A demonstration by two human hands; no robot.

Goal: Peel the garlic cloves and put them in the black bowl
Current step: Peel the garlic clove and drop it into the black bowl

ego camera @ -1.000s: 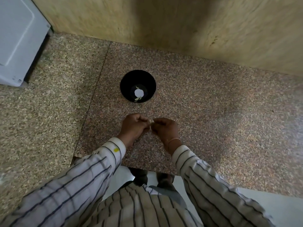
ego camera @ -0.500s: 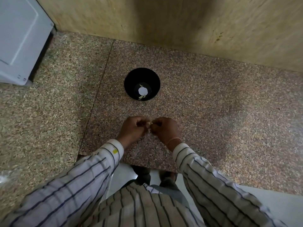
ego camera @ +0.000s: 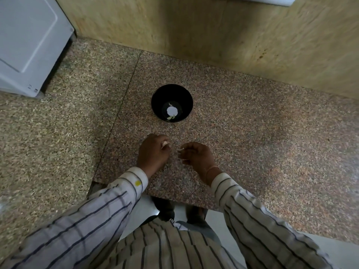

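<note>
Slightly apart, left hand (ego camera: 153,153) grips a garlic clove (ego camera: 165,144) while right hand (ego camera: 196,156) pinches a pale scrap (ego camera: 180,149).

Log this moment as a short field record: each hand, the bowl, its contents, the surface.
left hand: pinches a garlic clove
right hand: pinches a small pale piece, skin or clove unclear
hands: apart, not touching each other
black bowl: upright, beyond the hands
bowl contents: a few pale cloves beside a bright glare spot
counter: speckled granite
</note>
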